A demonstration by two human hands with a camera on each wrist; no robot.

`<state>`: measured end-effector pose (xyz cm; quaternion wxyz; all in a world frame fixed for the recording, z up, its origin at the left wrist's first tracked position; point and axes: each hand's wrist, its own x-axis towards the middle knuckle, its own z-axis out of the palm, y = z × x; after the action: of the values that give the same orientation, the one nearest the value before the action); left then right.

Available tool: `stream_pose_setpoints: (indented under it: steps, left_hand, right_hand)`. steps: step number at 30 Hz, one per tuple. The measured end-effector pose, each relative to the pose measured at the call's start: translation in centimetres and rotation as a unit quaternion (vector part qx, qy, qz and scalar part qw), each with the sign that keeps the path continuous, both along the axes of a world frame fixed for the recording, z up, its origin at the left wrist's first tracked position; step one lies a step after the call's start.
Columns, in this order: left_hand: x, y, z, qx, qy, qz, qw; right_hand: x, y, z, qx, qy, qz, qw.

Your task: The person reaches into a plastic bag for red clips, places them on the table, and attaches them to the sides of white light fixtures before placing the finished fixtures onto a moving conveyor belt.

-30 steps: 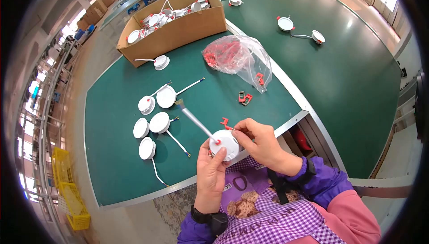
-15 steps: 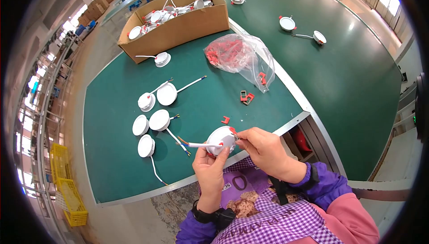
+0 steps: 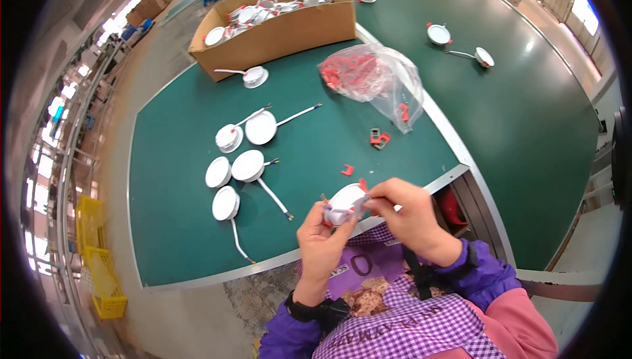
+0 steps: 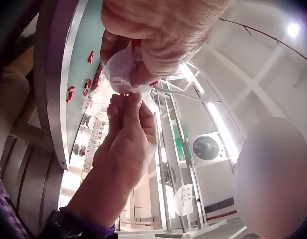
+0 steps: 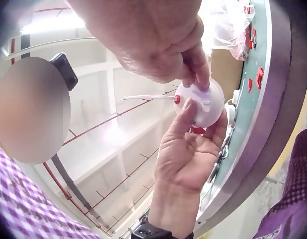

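Observation:
My left hand (image 3: 319, 247) holds a round white downlight (image 3: 347, 196) by its side, thumb across the back near a red cable grommet. Its white cable (image 5: 148, 97) sticks out from that grommet in the right wrist view. Opposite, my right hand (image 3: 415, 224) pinches a spring clip at the downlight's edge, where a red piece (image 3: 363, 184) shows above the fingertips. Those fingertips mostly hide the clip. On the green table just beyond lies a loose red clip (image 3: 347, 170), with red-and-metal clips (image 3: 380, 138) farther off.
Several white downlights (image 3: 249, 165) with cables lie on the table at left. A cardboard box (image 3: 283, 32) full of downlights stands at the back, beside a clear plastic bag (image 3: 395, 73) of red clips. A metal edge strip (image 3: 447, 136) borders another green surface (image 3: 520, 122) on the right.
The downlight has turned in my left hand, its cable swinging from up-left to lying across its back. My right fingers stay at its edge, where a red piece now stands up. The view has shifted slightly.

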<state>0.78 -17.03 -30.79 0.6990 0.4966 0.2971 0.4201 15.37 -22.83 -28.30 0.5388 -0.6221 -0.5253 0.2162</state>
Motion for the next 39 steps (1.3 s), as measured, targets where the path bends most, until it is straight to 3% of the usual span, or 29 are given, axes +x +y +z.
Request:
stream_pose_setpoints:
  steps: [5,9,11,15,17,19,21,22,23,24,26,27,29,30,31,32,33,34,37,39]
  left_hand:
    - [-0.8,-0.4,1.1,0.008,-0.006,-0.051,0.999]
    - [-1.0,-0.4,2.0,-0.012,-0.018,-0.122,0.992]
    - [-1.1,-0.7,1.8,-0.010,0.034,-0.130,0.991]
    - [-0.5,-1.5,1.2,-0.057,-0.023,-0.127,0.990]
    - [0.2,-1.4,0.8,-0.063,-0.009,-0.141,0.988]
    - [0.9,-1.1,0.4,-0.068,0.005,-0.156,0.985]
    - [1.6,-0.6,0.4,-0.028,0.000,-0.221,0.975]
    - [1.3,0.3,1.6,0.072,0.103,-0.202,0.971]
    - [0.7,1.6,2.4,0.165,0.150,-0.144,0.964]
    - [-0.3,3.0,3.2,0.220,0.209,-0.075,0.950]
    - [-2.9,6.3,5.3,0.339,0.323,0.013,0.883]
    - [-4.2,8.1,5.4,0.374,0.371,0.029,0.849]
    - [-5.8,10.5,5.8,0.448,0.503,0.041,0.738]
    - [-6.2,11.5,5.5,0.470,0.549,0.040,0.690]
    - [-6.4,12.3,5.1,0.490,0.594,0.039,0.637]
    - [-6.4,13.1,4.7,0.491,0.595,0.039,0.635]
    - [-6.3,13.7,4.2,0.516,0.637,0.017,0.572]
    - [-6.3,14.4,3.7,0.537,0.676,-0.005,0.505]
    - [-6.0,16.1,1.7,0.552,0.682,-0.023,0.479]
    - [-5.7,16.5,0.8,0.550,0.681,-0.015,0.483]
  right_hand:
    - [1.2,-1.0,2.6,-0.120,0.280,0.048,0.951]
    - [1.6,-2.1,3.1,-0.118,0.218,0.069,0.966]
    - [1.6,-2.6,3.1,-0.125,0.161,0.088,0.975]
    - [1.5,-3.0,3.2,-0.135,0.184,0.053,0.972]
    - [2.1,-3.2,2.9,-0.137,0.152,0.046,0.978]
    - [3.3,-3.1,2.2,-0.160,0.198,0.059,0.965]
    - [5.2,-2.9,1.4,-0.141,0.263,0.048,0.953]
    - [7.2,-2.9,0.4,-0.110,0.143,-0.013,0.984]
    - [9.0,-3.1,1.7,-0.127,0.148,-0.095,0.976]
    - [11.5,-3.6,1.3,-0.052,0.088,-0.192,0.976]
    - [16.2,-3.9,0.4,0.064,-0.040,-0.406,0.911]
    - [16.1,-3.9,1.1,0.064,-0.037,-0.408,0.910]
    - [15.3,-3.4,3.2,0.016,-0.246,-0.485,0.839]
    - [14.3,-2.7,3.1,0.023,-0.254,-0.447,0.857]
    - [13.2,-2.0,2.4,0.028,-0.232,-0.356,0.905]
    - [12.1,-0.9,1.2,0.026,-0.188,-0.277,0.942]
    - [10.8,0.2,0.9,0.030,-0.230,-0.168,0.958]
    - [9.6,1.5,-0.3,0.016,-0.249,-0.123,0.961]
    - [7.4,4.6,-1.1,-0.078,-0.323,-0.048,0.942]
    - [7.3,6.2,-2.2,-0.085,-0.379,-0.023,0.921]
